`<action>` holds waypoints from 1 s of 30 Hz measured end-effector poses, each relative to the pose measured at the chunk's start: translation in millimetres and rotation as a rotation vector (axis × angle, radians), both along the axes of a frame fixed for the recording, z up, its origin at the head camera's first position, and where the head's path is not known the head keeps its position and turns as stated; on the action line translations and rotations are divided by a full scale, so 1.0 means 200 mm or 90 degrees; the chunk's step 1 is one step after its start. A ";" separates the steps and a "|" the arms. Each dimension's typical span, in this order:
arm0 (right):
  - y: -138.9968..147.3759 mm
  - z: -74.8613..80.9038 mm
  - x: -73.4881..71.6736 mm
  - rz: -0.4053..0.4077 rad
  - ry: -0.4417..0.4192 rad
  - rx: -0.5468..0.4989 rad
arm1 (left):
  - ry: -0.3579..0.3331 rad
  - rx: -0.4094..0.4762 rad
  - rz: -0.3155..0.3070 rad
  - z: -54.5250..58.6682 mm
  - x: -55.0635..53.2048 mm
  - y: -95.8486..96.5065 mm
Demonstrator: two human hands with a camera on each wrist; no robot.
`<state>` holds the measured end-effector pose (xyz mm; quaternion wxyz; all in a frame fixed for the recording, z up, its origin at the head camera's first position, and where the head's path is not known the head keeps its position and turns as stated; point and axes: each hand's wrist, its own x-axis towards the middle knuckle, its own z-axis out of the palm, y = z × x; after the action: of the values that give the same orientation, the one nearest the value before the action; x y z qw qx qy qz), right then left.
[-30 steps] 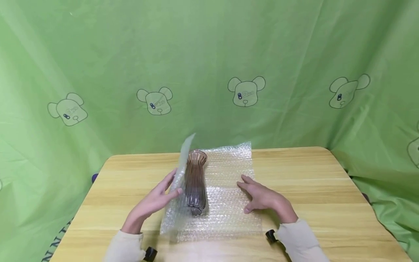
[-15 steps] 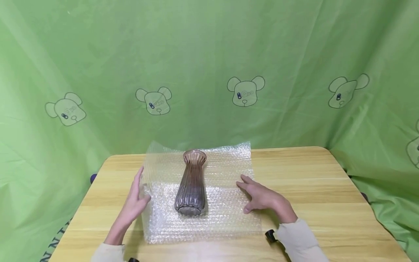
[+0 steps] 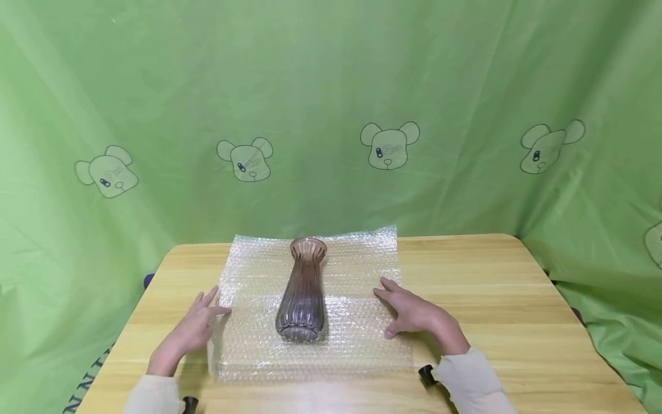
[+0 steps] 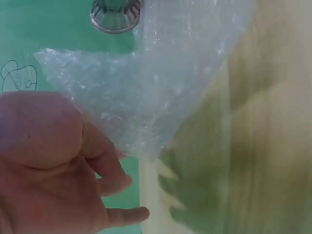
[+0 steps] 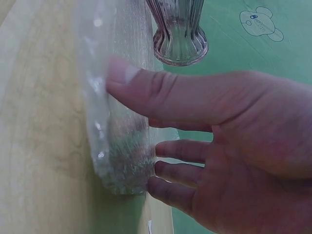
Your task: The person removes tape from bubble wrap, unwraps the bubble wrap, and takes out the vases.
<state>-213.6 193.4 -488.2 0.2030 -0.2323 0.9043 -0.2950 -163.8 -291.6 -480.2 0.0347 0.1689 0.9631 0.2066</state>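
A ribbed glass vase (image 3: pixel 302 293), pinkish at the neck and grey toward the base, lies on its side on a sheet of bubble wrap (image 3: pixel 357 345). Its flared mouth faces the far edge. At the sheet's left edge is my left hand (image 3: pixel 192 328), fingers extended, fingertips right at the border. My right hand (image 3: pixel 419 313) rests at the right edge, fingers spread and thumb (image 5: pixel 136 85) against the wrap. Both wrist views catch the vase's mouth beyond the wrap.
The wooden table (image 3: pixel 517 322) carries the sheet near its middle. A green curtain (image 3: pixel 331 86) with bear-head outlines hangs behind and at both sides. Black wrist-camera mounts (image 3: pixel 427 375) sit below the sleeves.
My left hand has moved left, bringing the raised left part of the bubble wrap down flat and uncovering the vase's left side. The right hand has stayed in place.
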 end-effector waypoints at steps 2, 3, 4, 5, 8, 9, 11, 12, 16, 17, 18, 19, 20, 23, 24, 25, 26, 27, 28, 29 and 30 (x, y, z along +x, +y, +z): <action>0.00 0.00 0.00 0.000 0.001 0.000 | -0.025 -0.001 -0.014 0.01 -0.01 -0.01; 0.00 -0.01 0.00 0.002 0.003 0.000 | -0.042 0.003 -0.018 0.02 -0.01 -0.02; 0.00 -0.01 0.00 0.003 0.004 -0.001 | -0.059 0.005 -0.020 0.03 -0.01 -0.02; -0.01 -0.01 0.00 0.004 0.005 -0.001 | -0.074 0.008 -0.025 0.04 -0.02 -0.02; -0.01 -0.01 -0.01 0.007 0.004 0.000 | -0.124 0.006 -0.022 0.08 -0.02 -0.03; -0.01 -0.01 -0.01 0.007 0.004 -0.001 | -0.132 0.001 -0.024 0.09 -0.02 -0.03; -0.01 -0.01 -0.01 0.006 0.004 -0.001 | -0.137 -0.012 -0.033 0.11 -0.01 -0.02; -0.01 -0.01 -0.01 0.006 0.004 -0.001 | -0.139 -0.014 -0.035 0.12 0.00 -0.02; -0.01 -0.01 0.00 0.007 0.005 -0.003 | -0.119 -0.021 -0.035 0.16 0.02 0.02; -0.01 -0.01 0.00 0.006 0.005 -0.004 | -0.117 -0.019 -0.029 0.17 0.03 0.04; -0.01 -0.01 0.00 0.006 0.005 -0.004 | -0.113 -0.021 -0.027 0.19 0.03 0.06; -0.01 -0.01 0.00 0.005 0.004 -0.003 | -0.110 -0.023 -0.027 0.20 0.04 0.08; 0.00 -0.01 0.00 0.004 0.004 -0.002 | -0.108 -0.026 -0.029 0.21 0.04 0.11; 0.00 -0.01 0.00 0.002 0.004 0.000 | -0.114 -0.018 -0.033 0.24 0.03 0.19; 0.00 -0.01 0.00 0.001 0.004 0.000 | -0.117 -0.013 -0.034 0.24 0.03 0.22; 0.00 -0.01 0.00 0.001 0.004 -0.001 | -0.117 -0.008 -0.036 0.24 0.02 0.24; 0.01 -0.01 0.00 0.001 0.004 -0.002 | -0.117 -0.005 -0.034 0.23 0.01 0.26; 0.01 -0.01 0.00 0.002 0.003 -0.003 | -0.115 -0.004 -0.032 0.22 0.00 0.28; 0.01 -0.01 0.00 0.002 0.002 -0.003 | -0.114 -0.003 -0.029 0.20 -0.01 0.30; 0.01 -0.01 0.00 0.002 0.002 -0.003 | -0.113 -0.003 -0.026 0.18 -0.03 0.31; 0.00 -0.01 0.00 0.003 0.002 -0.002 | -0.112 0.000 -0.021 0.16 -0.04 0.32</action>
<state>-214.6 194.3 -490.8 0.2020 -0.2354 0.9035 -0.2956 -171.8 -227.5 -447.8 0.1224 0.1662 0.9534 0.2199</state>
